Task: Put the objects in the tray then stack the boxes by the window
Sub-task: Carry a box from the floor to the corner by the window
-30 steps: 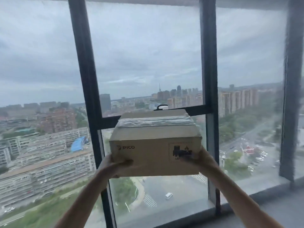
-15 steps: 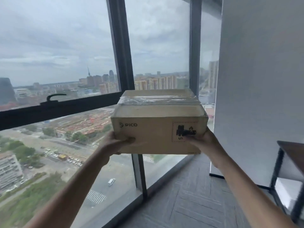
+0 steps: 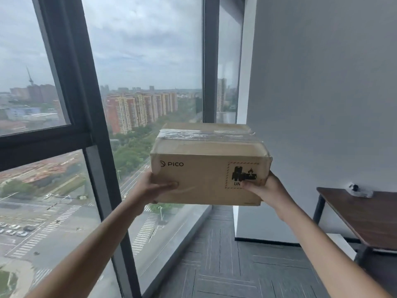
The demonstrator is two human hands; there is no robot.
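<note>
Cardboard box carried at chest height, beside the window.
Left hand and right hand clamp its lower corners, thumbs on the near face (tape on top). Step: stacking, judged. No stack or tray in view; next move needs a drop spot. Floor open ahead; wall and table crowd the right.

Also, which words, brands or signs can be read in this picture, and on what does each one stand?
"PICO", with a small logo to its left: front face of the cardboard box.
"UN", cut off by the right hand: hazard label on the same face, with a black battery-and-flame pictogram.
No other text is legible.
</note>
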